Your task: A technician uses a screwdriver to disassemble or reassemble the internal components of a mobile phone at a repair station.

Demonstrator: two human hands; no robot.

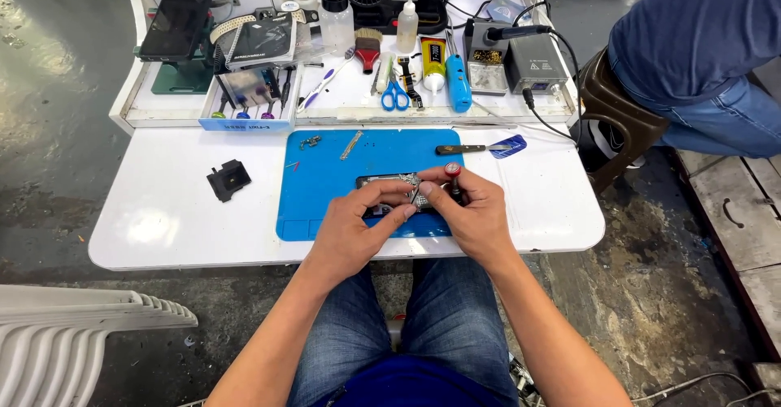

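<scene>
Denim-clad knees sit just beneath both hands. The left hand (351, 222) and right hand (472, 212) pinch a small silvery part (418, 198) between fingertips, over an opened phone (382, 186) on the blue mat (325, 179) atop the bench (163, 220).

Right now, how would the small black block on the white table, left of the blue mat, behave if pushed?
The small black block looks squat and flat-based, so it would probably slide, not roll or tip. It seems rigid and light. The glossy white table likely offers little grip.

A white table (163, 220) carries a blue mat (325, 179), a black block (228, 180) and a tool tray (244, 122).
</scene>
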